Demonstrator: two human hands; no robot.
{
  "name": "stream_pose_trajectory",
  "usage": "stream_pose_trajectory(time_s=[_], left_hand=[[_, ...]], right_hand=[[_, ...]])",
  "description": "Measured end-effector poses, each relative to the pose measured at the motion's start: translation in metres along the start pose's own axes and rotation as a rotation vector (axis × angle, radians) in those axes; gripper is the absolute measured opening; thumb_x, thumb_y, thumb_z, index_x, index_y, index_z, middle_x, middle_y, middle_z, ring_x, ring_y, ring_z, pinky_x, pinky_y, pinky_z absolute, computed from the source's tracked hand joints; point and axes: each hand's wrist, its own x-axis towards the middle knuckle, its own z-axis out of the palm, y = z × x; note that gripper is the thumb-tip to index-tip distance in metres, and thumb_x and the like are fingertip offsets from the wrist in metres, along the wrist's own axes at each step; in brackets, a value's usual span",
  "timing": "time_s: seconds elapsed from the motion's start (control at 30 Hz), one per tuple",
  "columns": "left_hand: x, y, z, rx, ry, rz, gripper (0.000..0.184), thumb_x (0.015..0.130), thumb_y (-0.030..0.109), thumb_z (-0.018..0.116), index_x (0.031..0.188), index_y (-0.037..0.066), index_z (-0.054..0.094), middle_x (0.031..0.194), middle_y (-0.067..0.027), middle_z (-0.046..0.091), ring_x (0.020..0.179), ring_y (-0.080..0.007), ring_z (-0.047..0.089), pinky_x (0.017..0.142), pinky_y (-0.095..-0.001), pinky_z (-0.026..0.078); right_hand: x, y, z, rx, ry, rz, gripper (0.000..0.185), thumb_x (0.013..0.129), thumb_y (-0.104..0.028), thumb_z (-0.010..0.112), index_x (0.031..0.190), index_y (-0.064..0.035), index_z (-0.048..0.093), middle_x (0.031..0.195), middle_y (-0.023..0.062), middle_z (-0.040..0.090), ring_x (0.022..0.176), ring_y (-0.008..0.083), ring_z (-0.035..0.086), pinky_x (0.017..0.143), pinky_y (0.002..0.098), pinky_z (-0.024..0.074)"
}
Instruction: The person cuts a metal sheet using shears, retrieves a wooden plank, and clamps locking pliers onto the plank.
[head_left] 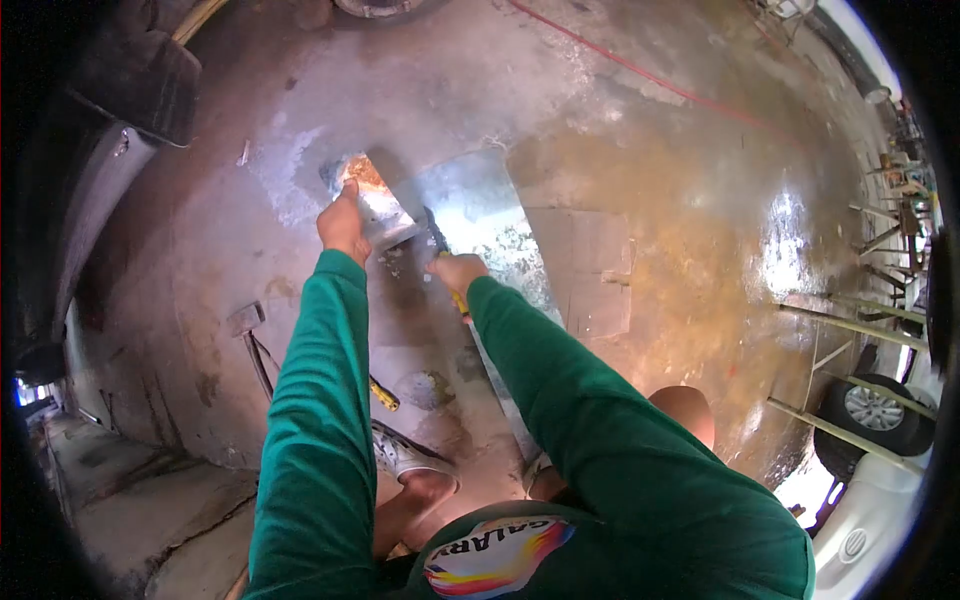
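A large metal sheet [492, 195] lies near twelve o'clock; a smaller metal plate [378, 195] is toward ten-thirty, the left hand [344, 226] clamping its edge. The right hand [460, 272] has fingers wrapped around a yellow-handled tool [461, 304]. Positioning the plate seems underway, calling for steady grips.

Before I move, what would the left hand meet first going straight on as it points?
Beyond the small metal piece it holds, the left hand seems free over bare floor until roughly the round object at the top edge; its height above the floor is unclear.
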Motion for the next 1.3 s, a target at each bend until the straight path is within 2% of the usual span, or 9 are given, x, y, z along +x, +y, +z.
stream_pose_trajectory(time_s=[0.07,0.2,0.3,0.37,0.6,0.67,0.8,0.93,1.3], left_hand=[[0.015,-0.001,-0.002,0.001,-0.009,-0.015,0.047,0.104,0.031,0.074,0.135,-0.003,0.065,0.131,-0.0146,0.071,0.112,-0.0308,0.07,0.095,-0.049,0.057],[0.056,-0.01,-0.005,0.021,-0.039,-0.011,0.066,0.098,0.04,0.08,0.143,-0.005,0.062,0.149,-0.0193,0.06,0.126,-0.0328,0.06,0.093,-0.0531,0.053],[0.035,0.002,0.002,0.13,0.037,-0.051,0.054,0.102,0.036,0.076,0.138,-0.002,0.064,0.134,-0.0145,0.07,0.115,-0.0323,0.07,0.096,-0.0547,0.056],[-0.003,0.018,0.007,0.11,-0.01,-0.061,0.059,0.101,0.038,0.076,0.141,-0.003,0.062,0.14,-0.0163,0.067,0.121,-0.0333,0.067,0.1,-0.0557,0.054],[-0.01,0.011,0.006,0.123,-0.057,-0.058,0.08,0.099,0.044,0.078,0.155,-0.005,0.051,0.167,-0.0242,0.043,0.147,-0.0385,0.048,0.116,-0.0573,0.041],[-0.011,0.01,0.001,0.137,-0.074,-0.058,0.081,0.098,0.045,0.078,0.155,-0.005,0.05,0.167,-0.0246,0.043,0.148,-0.0389,0.047,0.117,-0.0574,0.04],[-0.011,0.011,0.002,0.194,-0.067,-0.064,0.083,0.098,0.046,0.079,0.154,-0.008,0.05,0.167,-0.0253,0.042,0.145,-0.0382,0.05,0.113,-0.0553,0.045],[0.016,-0.006,-0.005,0.148,-0.05,-0.063,0.064,0.102,0.039,0.076,0.146,-0.004,0.059,0.146,-0.0222,0.064,0.119,-0.032,0.069,0.096,-0.0485,0.058],[0.023,0.018,-0.021,0.038,-0.097,-0.085,0.044,0.107,0.034,0.069,0.141,0.006,0.063,0.132,-0.0103,0.073,0.115,-0.0286,0.072,0.097,-0.0488,0.058]], right_hand=[[0.01,0.014,0.016,-0.181,0.222,-0.198,0.049,0.082,-0.047,0.077,0.102,-0.0025,0.081,0.103,0.0218,0.079,0.102,0.0322,0.076,0.088,0.0453,0.059],[-0.001,0.018,0.016,-0.164,0.065,-0.198,0.052,0.085,-0.039,0.078,0.115,0.004,0.075,0.103,0.0209,0.075,0.085,0.0358,0.073,0.069,0.0537,0.06],[0.019,0.021,0.023,-0.15,0.126,-0.211,0.047,0.084,-0.036,0.077,0.107,0.0053,0.076,0.094,0.0214,0.076,0.078,0.0334,0.074,0.066,0.048,0.0589],[0.047,0.026,0.037,-0.285,0.203,-0.278,0.046,0.086,-0.036,0.065,0.106,0.0031,0.079,0.101,0.0223,0.08,0.104,0.0367,0.077,0.094,0.0474,0.0584],[0.039,0.018,0.037,-0.357,0.145,-0.227,0.044,0.088,-0.032,0.061,0.106,0.0035,0.079,0.119,0.0272,0.076,0.115,0.0408,0.073,0.097,0.0486,0.057],[0.032,0.023,0.036,-0.57,0.198,-0.404,0.046,0.088,-0.034,0.062,0.109,0.0039,0.078,0.122,0.0283,0.075,0.119,0.0425,0.072,0.1,0.048,0.0567],[0.032,0.029,0.031,-0.42,0.267,-0.271,0.049,0.088,-0.035,0.062,0.114,0.0043,0.077,0.123,0.0294,0.074,0.12,0.0447,0.071,0.103,0.0481,0.056],[0.017,0.031,0.034,-0.382,0.299,-0.237,0.051,0.089,-0.033,0.064,0.121,0.0044,0.074,0.124,0.0303,0.074,0.12,0.0459,0.071,0.105,0.0497,0.0553],[0.027,0.051,0.033,-0.401,0.376,-0.348,0.047,0.089,-0.037,0.069,0.115,0.0019,0.076,0.115,0.03,0.075,0.114,0.046,0.072,0.1,0.0524,0.0573]])
